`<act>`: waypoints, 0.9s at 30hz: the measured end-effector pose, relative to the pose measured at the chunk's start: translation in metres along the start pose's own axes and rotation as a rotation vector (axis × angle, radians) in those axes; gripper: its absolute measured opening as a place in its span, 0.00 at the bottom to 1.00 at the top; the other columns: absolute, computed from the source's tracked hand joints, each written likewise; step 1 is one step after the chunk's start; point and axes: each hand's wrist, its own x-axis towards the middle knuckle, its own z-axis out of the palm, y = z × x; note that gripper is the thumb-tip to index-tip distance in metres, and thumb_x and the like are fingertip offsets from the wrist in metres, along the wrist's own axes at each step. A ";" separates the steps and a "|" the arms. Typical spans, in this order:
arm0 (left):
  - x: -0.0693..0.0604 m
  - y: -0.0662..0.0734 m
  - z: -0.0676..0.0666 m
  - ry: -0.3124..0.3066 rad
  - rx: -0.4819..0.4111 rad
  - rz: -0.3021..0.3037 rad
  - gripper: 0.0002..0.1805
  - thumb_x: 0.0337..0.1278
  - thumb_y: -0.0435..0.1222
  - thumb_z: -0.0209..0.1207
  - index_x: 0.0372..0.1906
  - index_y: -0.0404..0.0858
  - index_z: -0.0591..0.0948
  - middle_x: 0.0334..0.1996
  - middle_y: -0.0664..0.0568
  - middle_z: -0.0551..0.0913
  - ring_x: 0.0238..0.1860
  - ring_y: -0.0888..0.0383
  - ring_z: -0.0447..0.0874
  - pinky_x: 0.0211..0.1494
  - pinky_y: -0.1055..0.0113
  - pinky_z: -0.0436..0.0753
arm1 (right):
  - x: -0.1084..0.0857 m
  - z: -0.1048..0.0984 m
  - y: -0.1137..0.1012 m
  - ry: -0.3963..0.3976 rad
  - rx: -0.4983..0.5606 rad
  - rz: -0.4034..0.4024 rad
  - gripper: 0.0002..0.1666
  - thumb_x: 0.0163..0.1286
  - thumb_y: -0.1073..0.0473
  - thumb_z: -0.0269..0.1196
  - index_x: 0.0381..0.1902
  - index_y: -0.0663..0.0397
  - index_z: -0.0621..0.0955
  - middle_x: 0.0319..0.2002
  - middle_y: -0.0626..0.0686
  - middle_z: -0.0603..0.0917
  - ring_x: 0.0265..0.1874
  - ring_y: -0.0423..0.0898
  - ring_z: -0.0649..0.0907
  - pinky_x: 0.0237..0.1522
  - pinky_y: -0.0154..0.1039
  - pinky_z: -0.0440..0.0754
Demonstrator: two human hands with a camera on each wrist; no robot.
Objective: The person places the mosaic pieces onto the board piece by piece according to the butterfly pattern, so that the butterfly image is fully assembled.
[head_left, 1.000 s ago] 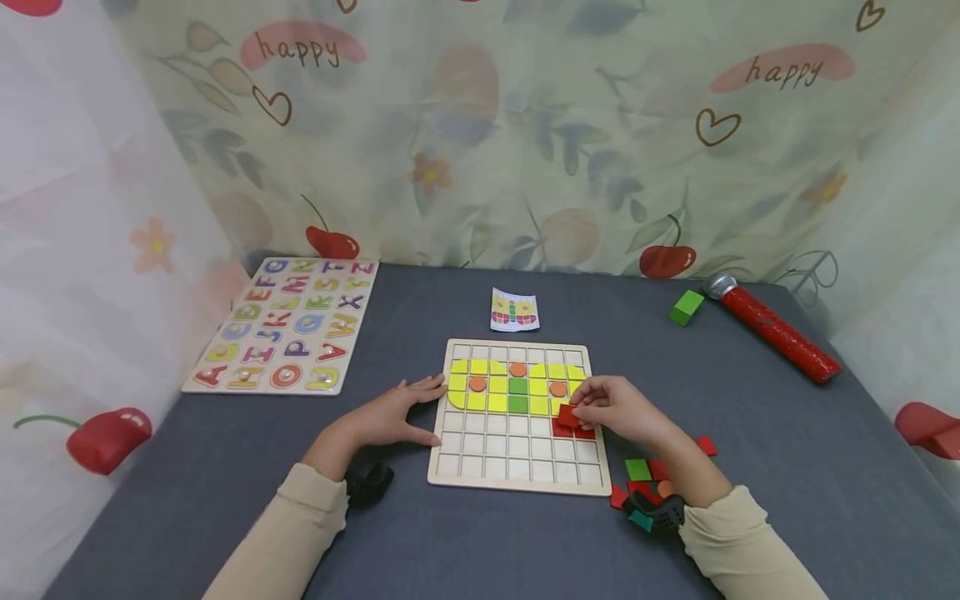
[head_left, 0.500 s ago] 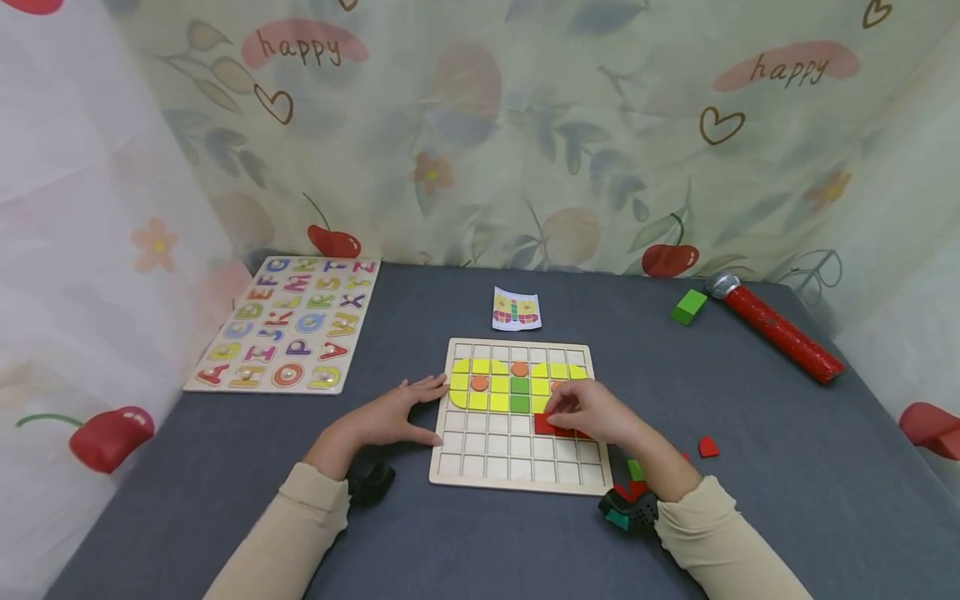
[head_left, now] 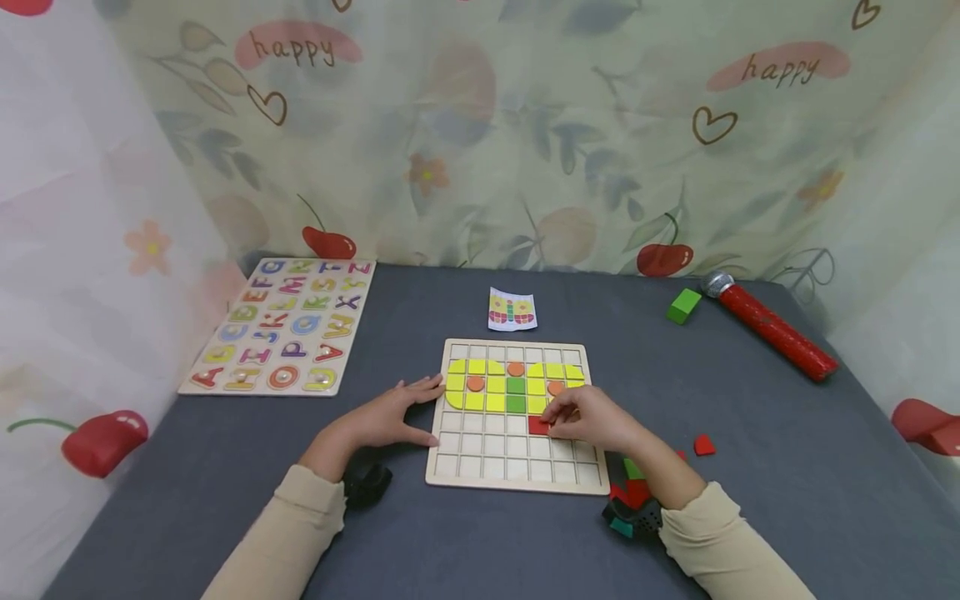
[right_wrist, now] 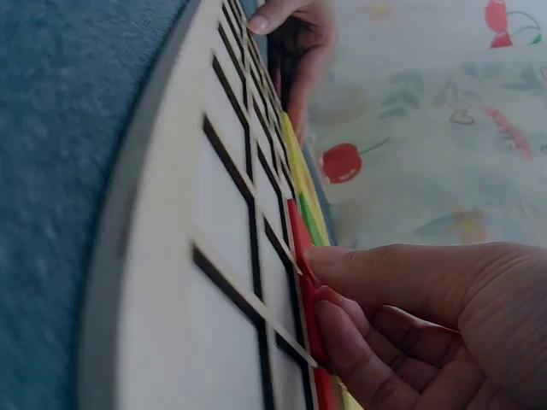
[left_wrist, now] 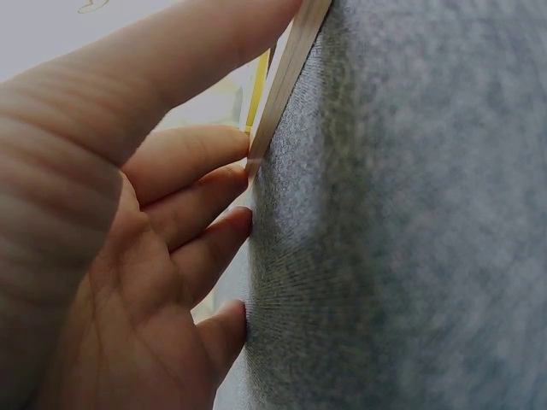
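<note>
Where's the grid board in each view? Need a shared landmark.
Head: grid board in the lower middle, slightly right of centre.
Left wrist: only a strip of the grid board, slanting down from top centre.
Right wrist: grid board runs obliquely from the bottom up to the top.
Shared landmark: left hand, visible in all three.

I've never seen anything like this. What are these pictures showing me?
There is no machine, just a person's left hand and right hand. The wide picture comes from a camera worn on the head; the two close-ups come from one on each wrist. On the table lie a grid board with coloured tiles, a picture card, a letter board, a green block, a microphone and loose tiles. The left hand rests against the grid board's edge. The right hand's fingertips touch a red tile; whether they grip it is unclear.
</note>
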 end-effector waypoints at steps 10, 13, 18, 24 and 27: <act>0.000 0.000 -0.001 -0.003 0.008 0.012 0.48 0.43 0.49 0.69 0.70 0.42 0.60 0.73 0.51 0.52 0.75 0.49 0.44 0.75 0.47 0.40 | -0.009 -0.009 0.000 0.016 -0.016 0.011 0.09 0.58 0.62 0.67 0.38 0.57 0.85 0.33 0.50 0.85 0.31 0.41 0.78 0.33 0.31 0.79; 0.000 0.000 -0.001 -0.008 0.001 0.025 0.47 0.44 0.48 0.69 0.70 0.41 0.60 0.73 0.49 0.52 0.75 0.49 0.44 0.75 0.47 0.39 | -0.021 -0.017 0.005 0.027 0.029 0.045 0.11 0.58 0.60 0.67 0.39 0.58 0.84 0.36 0.52 0.85 0.32 0.42 0.79 0.34 0.31 0.80; 0.001 -0.002 0.000 -0.013 -0.011 0.031 0.47 0.44 0.48 0.68 0.70 0.40 0.60 0.74 0.49 0.51 0.75 0.48 0.44 0.75 0.47 0.39 | -0.048 -0.030 0.021 0.043 0.094 0.106 0.14 0.60 0.57 0.66 0.41 0.59 0.84 0.40 0.56 0.85 0.33 0.41 0.81 0.34 0.30 0.81; 0.001 -0.002 -0.001 -0.008 0.000 0.030 0.47 0.44 0.48 0.69 0.70 0.41 0.60 0.73 0.49 0.52 0.75 0.49 0.44 0.75 0.47 0.39 | -0.077 -0.042 0.038 0.073 0.126 0.188 0.19 0.58 0.54 0.67 0.43 0.62 0.83 0.37 0.56 0.84 0.29 0.38 0.80 0.32 0.31 0.82; 0.000 -0.001 -0.001 -0.007 0.002 0.028 0.47 0.44 0.48 0.69 0.70 0.41 0.60 0.73 0.50 0.52 0.75 0.49 0.44 0.75 0.47 0.39 | -0.088 -0.046 0.042 0.078 0.149 0.231 0.21 0.58 0.54 0.68 0.44 0.65 0.82 0.35 0.56 0.84 0.28 0.38 0.80 0.32 0.32 0.82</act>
